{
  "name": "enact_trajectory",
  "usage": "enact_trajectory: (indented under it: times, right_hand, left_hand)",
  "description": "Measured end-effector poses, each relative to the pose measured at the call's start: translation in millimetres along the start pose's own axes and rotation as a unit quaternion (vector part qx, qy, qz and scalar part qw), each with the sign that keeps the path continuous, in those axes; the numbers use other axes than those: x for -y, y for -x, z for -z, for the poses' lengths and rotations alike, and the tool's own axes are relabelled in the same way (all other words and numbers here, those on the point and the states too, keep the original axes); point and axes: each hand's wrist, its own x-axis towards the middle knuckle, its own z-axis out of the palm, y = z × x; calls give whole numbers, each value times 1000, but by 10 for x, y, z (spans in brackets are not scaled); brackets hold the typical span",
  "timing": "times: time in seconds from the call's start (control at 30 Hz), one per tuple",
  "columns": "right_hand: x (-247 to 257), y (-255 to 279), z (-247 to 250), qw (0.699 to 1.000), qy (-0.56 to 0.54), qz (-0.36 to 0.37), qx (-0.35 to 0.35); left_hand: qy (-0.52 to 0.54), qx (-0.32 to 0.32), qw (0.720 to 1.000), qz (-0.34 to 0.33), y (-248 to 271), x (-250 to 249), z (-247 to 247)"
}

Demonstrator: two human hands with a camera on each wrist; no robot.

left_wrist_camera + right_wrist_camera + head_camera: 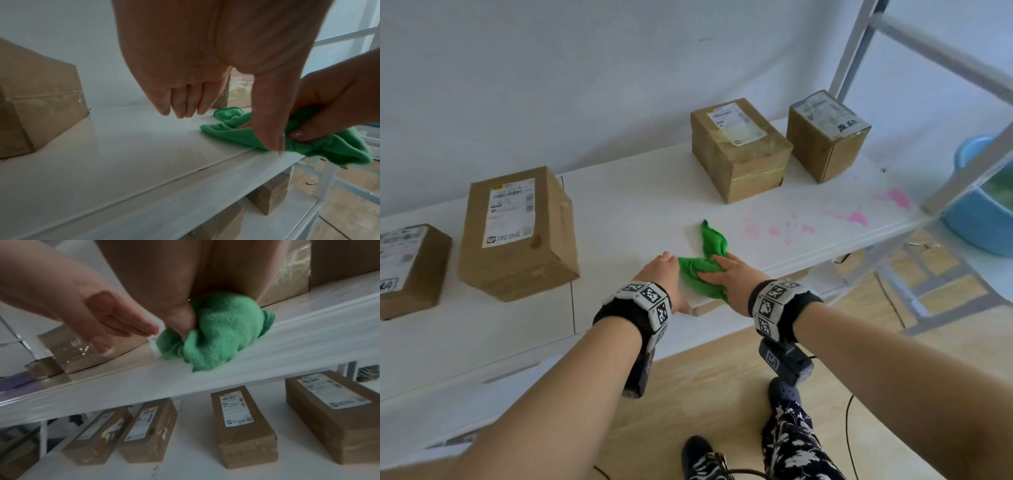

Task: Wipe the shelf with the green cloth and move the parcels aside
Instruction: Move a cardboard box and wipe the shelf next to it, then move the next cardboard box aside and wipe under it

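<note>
A crumpled green cloth lies at the front edge of the white shelf. My right hand grips it, fingers and thumb dug into the bunched cloth. My left hand hovers just left of it with straight fingers, holding nothing, its thumb beside the cloth. Two brown parcels stand left, a large one and a smaller one. Two more stand at the back right, one beside the other.
Pink stains mark the shelf right of the cloth. A blue basin sits past the shelf's right end, behind a grey upright. Several parcels lie on the lower shelf. Cables run over the wooden floor.
</note>
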Motion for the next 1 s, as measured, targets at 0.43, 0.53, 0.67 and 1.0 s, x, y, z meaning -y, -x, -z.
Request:
enact_trajectory:
  times: [0.43,0.53,0.67,1.0]
  right_hand:
    - [-1359,-68,683,991,-66,-116,1]
    - [-1358,-53,818,989,-104,-107,-13]
    - [-1432,-113,1237,959,-185,-110,-187]
    - [-1567,-610,1749,962,-228,-90,-121]
  left_hand:
    - [57,-9,997,46,-477,-625,172]
    - [123,-54,988,80,-636,-808,318]
    - [235,-117,956,131,-920,-1003,529]
    - [385,-147,902,126,-1381,-1283,695]
